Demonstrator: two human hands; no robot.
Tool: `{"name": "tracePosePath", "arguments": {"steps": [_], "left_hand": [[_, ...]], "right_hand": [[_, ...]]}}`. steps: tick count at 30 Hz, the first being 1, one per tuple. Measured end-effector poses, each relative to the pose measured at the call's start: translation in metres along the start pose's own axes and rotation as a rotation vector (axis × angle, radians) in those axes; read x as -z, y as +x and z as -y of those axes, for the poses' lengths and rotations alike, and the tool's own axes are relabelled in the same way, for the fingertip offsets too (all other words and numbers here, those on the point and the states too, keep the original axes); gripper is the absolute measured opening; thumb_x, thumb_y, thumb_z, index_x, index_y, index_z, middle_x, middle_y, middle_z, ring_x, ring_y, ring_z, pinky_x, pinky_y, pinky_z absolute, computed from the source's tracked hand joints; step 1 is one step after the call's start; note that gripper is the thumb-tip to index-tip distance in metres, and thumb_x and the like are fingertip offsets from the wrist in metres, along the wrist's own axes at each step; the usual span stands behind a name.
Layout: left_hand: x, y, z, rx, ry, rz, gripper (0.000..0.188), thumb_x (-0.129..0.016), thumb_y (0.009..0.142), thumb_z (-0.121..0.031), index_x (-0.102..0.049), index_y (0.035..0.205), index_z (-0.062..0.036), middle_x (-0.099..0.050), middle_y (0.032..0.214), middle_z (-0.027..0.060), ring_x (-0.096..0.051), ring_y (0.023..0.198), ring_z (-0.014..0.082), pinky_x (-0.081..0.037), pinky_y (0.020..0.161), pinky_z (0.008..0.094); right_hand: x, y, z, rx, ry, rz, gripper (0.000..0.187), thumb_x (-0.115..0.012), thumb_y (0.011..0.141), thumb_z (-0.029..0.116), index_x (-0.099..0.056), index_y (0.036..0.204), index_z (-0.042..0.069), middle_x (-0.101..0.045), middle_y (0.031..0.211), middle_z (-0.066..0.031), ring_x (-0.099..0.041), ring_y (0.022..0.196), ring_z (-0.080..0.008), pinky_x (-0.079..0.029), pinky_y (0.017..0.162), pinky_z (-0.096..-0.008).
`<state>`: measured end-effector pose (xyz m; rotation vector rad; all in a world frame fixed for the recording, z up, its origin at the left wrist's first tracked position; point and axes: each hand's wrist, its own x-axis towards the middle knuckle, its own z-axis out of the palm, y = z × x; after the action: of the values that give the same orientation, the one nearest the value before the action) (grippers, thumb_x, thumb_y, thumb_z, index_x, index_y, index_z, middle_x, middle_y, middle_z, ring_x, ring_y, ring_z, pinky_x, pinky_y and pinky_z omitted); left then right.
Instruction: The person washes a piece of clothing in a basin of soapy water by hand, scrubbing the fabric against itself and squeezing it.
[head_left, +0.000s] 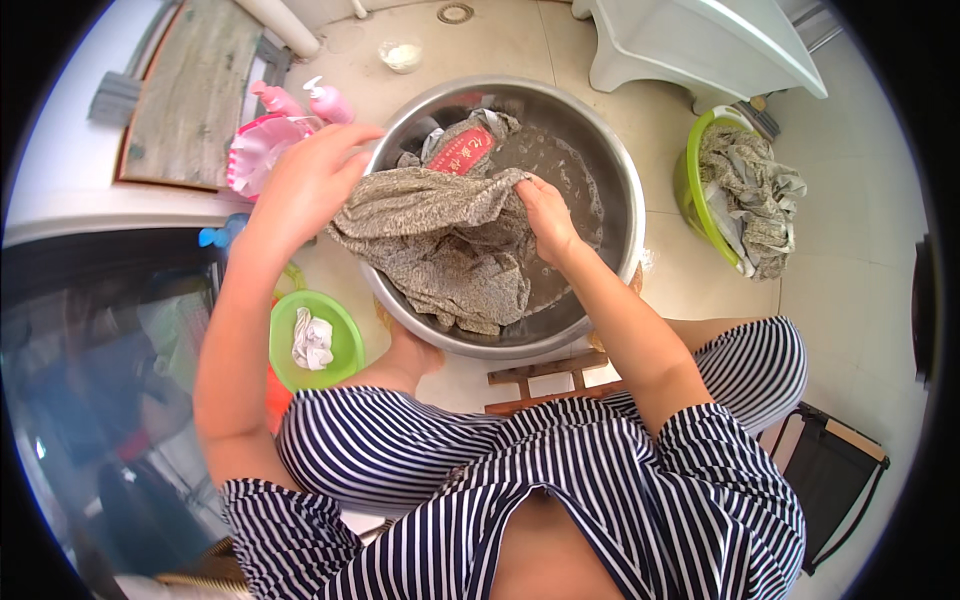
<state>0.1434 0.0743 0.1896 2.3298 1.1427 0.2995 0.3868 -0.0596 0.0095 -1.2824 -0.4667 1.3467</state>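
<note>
A big steel basin (622, 150) of murky water stands in front of me, between my legs. Over it I lift a wet grey-brown patterned cloth (440, 240), its lower folds hanging into the basin. My right hand (546, 215) pinches the cloth's upper right corner. By the basin's left rim, my left hand (318, 180) has its fingers stretched out and apart, beside the cloth's left end; its thumb side is partly hidden. Behind the raised cloth, a red piece with yellow lettering (462, 150) lies among more wet fabric.
A green basket (692, 185) piled with similar cloth (750, 190) stands at right. At left are a green bowl (345, 335) with a white cloth (312, 338), pink pump bottles (328, 102) and a pink basin (262, 150). A small white bowl (401, 57) sits farther back. A wooden stool (545, 375) is near me.
</note>
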Motion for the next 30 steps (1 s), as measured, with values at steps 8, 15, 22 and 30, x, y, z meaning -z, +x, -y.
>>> {"name": "tracePosePath", "arguments": {"steps": [8, 15, 22, 30], "left_hand": [[-0.08, -0.001, -0.067, 0.269, 0.324, 0.394, 0.039, -0.064, 0.088, -0.036, -0.073, 0.106, -0.0025, -0.07, 0.107, 0.0228, -0.068, 0.1, 0.0368, -0.051, 0.09, 0.0436], [-0.206, -0.067, -0.042, 0.526, -1.743, 0.014, 0.053, -0.045, 0.1, -0.049, -0.051, 0.138, -0.013, -0.057, 0.136, 0.0086, -0.053, 0.121, 0.0297, -0.036, 0.106, 0.0469], [-0.235, -0.061, -0.065, -0.068, -2.519, -0.377, 0.051, -0.036, 0.103, -0.045, -0.054, 0.134, -0.0081, -0.06, 0.13, 0.0105, -0.053, 0.123, 0.0284, -0.041, 0.108, 0.0452], [-0.193, -0.064, -0.087, -0.07, -2.057, -0.24, 0.068, -0.052, 0.089, -0.014, -0.032, 0.154, -0.011, -0.039, 0.155, 0.0044, -0.04, 0.139, 0.0199, -0.031, 0.113, 0.039]], "right_hand": [[0.004, -0.042, 0.057, -0.306, 0.551, 0.109, 0.042, -0.037, 0.1, 0.027, -0.059, 0.122, -0.002, -0.065, 0.123, -0.0192, -0.063, 0.112, -0.0336, -0.049, 0.103, -0.0475], [0.005, -0.098, 0.062, -0.347, 0.306, 0.249, 0.04, -0.044, 0.097, 0.027, -0.061, 0.119, -0.003, -0.069, 0.114, -0.0172, -0.067, 0.102, -0.0297, -0.056, 0.09, -0.0454], [0.012, -0.135, 0.001, 0.505, -0.846, 0.168, 0.059, -0.07, 0.09, 0.029, -0.05, 0.143, 0.013, -0.044, 0.141, -0.0164, -0.044, 0.127, -0.0274, -0.037, 0.109, -0.0388], [0.01, -0.095, 0.016, 0.408, -0.562, 0.094, 0.022, -0.045, 0.104, 0.011, -0.058, 0.119, 0.002, -0.066, 0.089, -0.0043, -0.063, 0.055, -0.0126, -0.05, 0.053, -0.028]]}}
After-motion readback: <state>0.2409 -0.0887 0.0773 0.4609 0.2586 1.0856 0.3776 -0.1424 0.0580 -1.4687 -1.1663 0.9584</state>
